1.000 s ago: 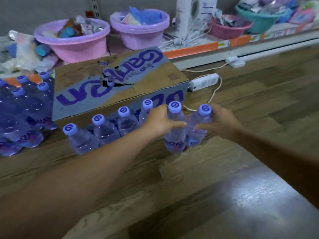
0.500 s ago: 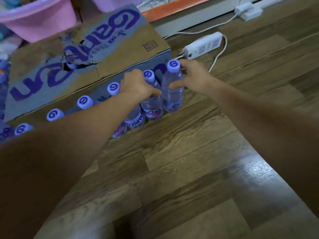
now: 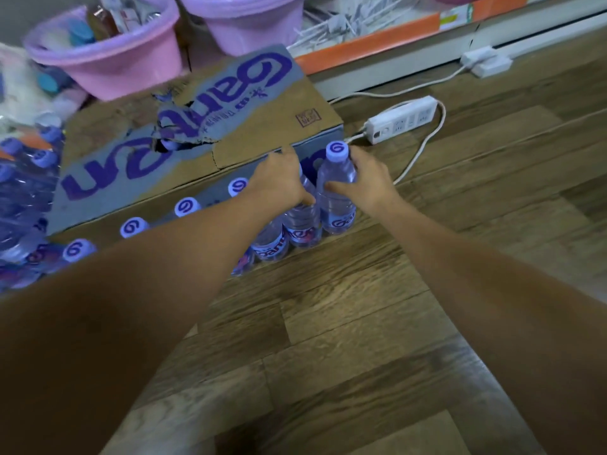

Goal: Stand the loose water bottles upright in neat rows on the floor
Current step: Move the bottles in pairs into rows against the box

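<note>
A row of clear water bottles with purple caps stands upright on the wooden floor against the front of a cardboard box (image 3: pixel 203 126). My right hand (image 3: pixel 364 182) grips the rightmost bottle (image 3: pixel 336 192) around its shoulder. My left hand (image 3: pixel 279 182) holds the second bottle (image 3: pixel 300 224) from above and covers its cap. More bottles (image 3: pixel 187 207) run left along the box; my left forearm hides most of their bodies. A heap of loose bottles (image 3: pixel 23 198) lies at the far left.
A white power strip (image 3: pixel 402 119) with its cable lies on the floor just right of the box. Pink and purple tubs (image 3: pixel 108 60) full of goods sit behind the box by a shelf base. Bare wooden floor (image 3: pixel 328 323) stretches in front.
Both hands carried the two bottles back against the box, closing them up with the row. The camera tilted down, then back up a little.
</note>
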A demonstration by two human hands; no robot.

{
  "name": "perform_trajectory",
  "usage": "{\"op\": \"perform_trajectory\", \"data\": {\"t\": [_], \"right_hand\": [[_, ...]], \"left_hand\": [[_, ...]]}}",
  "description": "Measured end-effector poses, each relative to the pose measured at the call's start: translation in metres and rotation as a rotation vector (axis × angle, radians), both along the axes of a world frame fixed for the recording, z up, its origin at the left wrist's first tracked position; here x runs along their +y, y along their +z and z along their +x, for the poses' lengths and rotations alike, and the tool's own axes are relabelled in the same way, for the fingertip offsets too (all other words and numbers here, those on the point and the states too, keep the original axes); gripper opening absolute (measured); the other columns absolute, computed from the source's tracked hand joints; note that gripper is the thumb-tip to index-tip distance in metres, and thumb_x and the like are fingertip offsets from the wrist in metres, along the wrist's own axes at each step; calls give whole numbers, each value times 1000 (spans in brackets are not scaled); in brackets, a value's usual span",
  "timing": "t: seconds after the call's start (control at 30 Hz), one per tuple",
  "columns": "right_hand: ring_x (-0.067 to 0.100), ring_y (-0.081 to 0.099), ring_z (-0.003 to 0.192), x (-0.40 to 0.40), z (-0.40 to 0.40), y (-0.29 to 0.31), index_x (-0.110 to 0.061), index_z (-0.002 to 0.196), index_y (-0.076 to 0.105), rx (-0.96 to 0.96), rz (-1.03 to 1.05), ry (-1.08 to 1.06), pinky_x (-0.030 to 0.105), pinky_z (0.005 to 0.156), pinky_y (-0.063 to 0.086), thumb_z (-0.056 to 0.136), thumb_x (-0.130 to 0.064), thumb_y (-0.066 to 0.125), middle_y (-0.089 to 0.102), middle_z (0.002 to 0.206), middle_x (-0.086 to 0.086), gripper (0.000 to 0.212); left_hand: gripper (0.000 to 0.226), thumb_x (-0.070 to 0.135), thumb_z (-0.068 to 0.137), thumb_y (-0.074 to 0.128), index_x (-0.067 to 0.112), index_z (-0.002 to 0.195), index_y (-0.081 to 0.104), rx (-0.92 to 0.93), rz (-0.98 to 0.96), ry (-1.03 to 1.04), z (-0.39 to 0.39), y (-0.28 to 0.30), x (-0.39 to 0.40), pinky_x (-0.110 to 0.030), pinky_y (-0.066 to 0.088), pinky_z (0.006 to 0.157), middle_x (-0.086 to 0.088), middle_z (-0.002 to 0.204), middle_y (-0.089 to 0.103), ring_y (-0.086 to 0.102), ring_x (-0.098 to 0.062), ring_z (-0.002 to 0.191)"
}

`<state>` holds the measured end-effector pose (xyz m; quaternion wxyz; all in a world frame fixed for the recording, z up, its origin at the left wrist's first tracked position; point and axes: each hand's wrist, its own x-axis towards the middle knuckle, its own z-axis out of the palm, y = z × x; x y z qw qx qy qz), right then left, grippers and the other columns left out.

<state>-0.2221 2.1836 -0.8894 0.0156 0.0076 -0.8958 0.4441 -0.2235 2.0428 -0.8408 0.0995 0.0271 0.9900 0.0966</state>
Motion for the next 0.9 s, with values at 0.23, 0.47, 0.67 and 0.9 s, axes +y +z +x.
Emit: {"op": "perform_trajectory", "data": {"t": [0.23, 0.47, 0.67, 0.9], "right_hand": [[35, 34, 126, -51, 18, 35, -7, 127, 43, 297, 5, -274, 41, 107, 26, 70, -30, 68, 44, 131, 16, 66], [25, 38, 117, -203, 36, 106, -11, 104, 59, 300, 12, 225, 27, 95, 24, 80, -26, 64, 43, 102, -2, 29], [29, 42, 114, -338, 53, 109, -14, 99, 61, 211, 12, 493, 25, 89, 28, 79, -22, 65, 50, 111, 8, 22], [17, 48, 95, -427, 50, 75, -15, 91, 58, 91, 110, 595, 21, 70, 32, 79, -19, 66, 51, 97, 2, 15]], "left_hand": [[80, 40, 72, 74, 7, 132, 33, 212, 234, -233, 22, 50, -60, -32, 41, 88, -14, 128, 50, 51, -25, 114], [47, 33, 78, 70, 4, 111, 54, 236, 31, 26, 51, 91, -275, -30, 40, 76, -9, 92, 62, 60, -30, 91], [43, 34, 79, 70, 1, 106, 62, 270, 198, 612, 82, 79, -448, -33, 40, 81, -20, 110, 64, 58, -35, 106], [44, 23, 78, 72, 5, 113, 53, 278, 595, 810, 98, -7, -526, -32, 43, 87, -12, 105, 59, 58, -31, 109]]}}
